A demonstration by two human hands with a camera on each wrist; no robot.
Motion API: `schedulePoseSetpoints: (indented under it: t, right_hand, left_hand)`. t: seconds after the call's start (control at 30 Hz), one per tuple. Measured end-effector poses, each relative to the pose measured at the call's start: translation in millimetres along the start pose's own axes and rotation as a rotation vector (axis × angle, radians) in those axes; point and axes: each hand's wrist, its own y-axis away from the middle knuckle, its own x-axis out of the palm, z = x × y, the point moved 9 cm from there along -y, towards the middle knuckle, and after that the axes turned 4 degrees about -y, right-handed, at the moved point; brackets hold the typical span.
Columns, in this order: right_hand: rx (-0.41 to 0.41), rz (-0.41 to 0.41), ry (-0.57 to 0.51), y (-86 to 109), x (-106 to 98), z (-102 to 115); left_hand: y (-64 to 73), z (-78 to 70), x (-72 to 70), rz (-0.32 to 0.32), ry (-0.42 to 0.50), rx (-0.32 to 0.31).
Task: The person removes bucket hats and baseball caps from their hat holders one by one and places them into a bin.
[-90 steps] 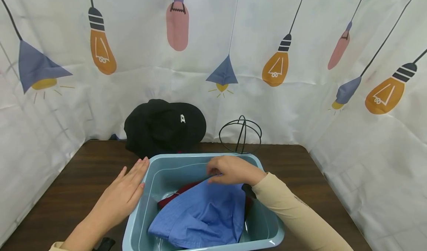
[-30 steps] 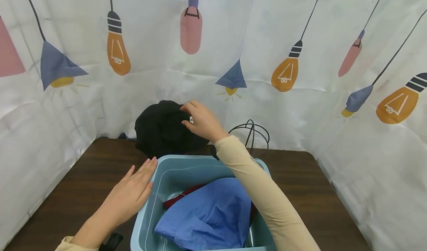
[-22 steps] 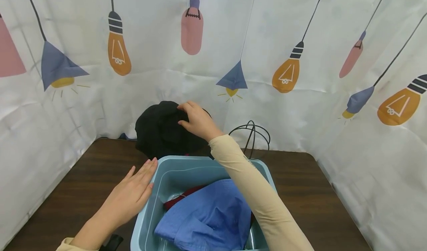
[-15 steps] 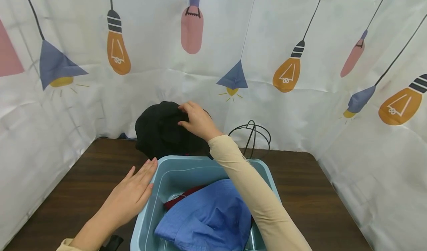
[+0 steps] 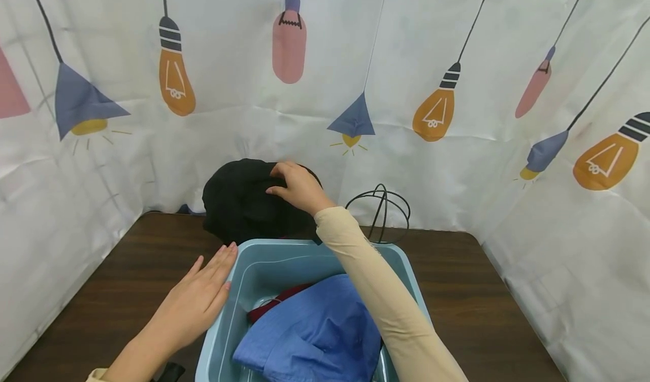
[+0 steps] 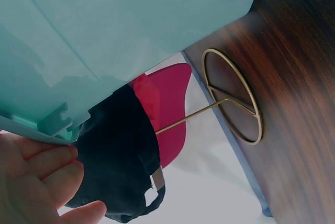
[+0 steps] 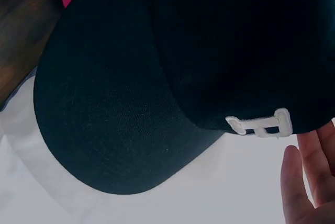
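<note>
A black baseball cap with a white emblem sits at the back of the table. Its crown lies under my right hand, whose thumb and fingers are spread; the right wrist view has the fingers beside the cap's edge by the emblem. My left hand lies with straight fingers along the left rim of a light blue plastic bin. Inside the bin are a blue cloth hat and a dark red item, mostly hidden beneath it. A pink brim shows behind the black cap.
Right of the cap stands a black wire hat stand. A gold wire stand with a ring base shows in the left wrist view. White curtain with printed lamps closes off the back and sides of the brown table.
My right hand has left the blue hat in the bin and moved back and left to the black cap. It has stayed there with little motion. My left hand keeps its place at the rim.
</note>
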Motion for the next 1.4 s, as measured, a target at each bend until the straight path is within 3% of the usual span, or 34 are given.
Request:
schedulePoseSetpoints:
  t: [0.3, 0.6, 0.83, 1.03, 1.27, 1.4]
  right_hand:
    - [-0.026, -0.047, 0.073, -2.8, -2.0, 7.8]
    - [-0.088, -0.208, -0.035, -1.3, -29.2, 16.5]
    - [-0.126, -0.27, -0.077, 1.4, -43.1, 23.9]
    - [-0.124, -0.282, -0.189, 0.9, -44.6, 16.1]
    - [-0.147, -0.437, -0.228, 5.2, -65.0, 11.8]
    - [-0.146, -0.469, -0.218, 8.1, -75.4, 9.8]
  left_hand:
    - [1.7, 1.9, -2.1, -0.009, 0.003, -0.002]
    - [1.5, -0.2, -1.6, -0.032, 0.005, 0.014]
    - [-0.2, -1.4, -2.9, -0.041, 0.002, 0.023]
    - [-1.2, -0.3, -0.9, -0.011, 0.019, 0.003]
    - [-0.7, -1.6, -0.8, -0.011, 0.024, 0.002]
    - [-0.6, -1.6, -2.1, -0.026, 0.018, 0.008]
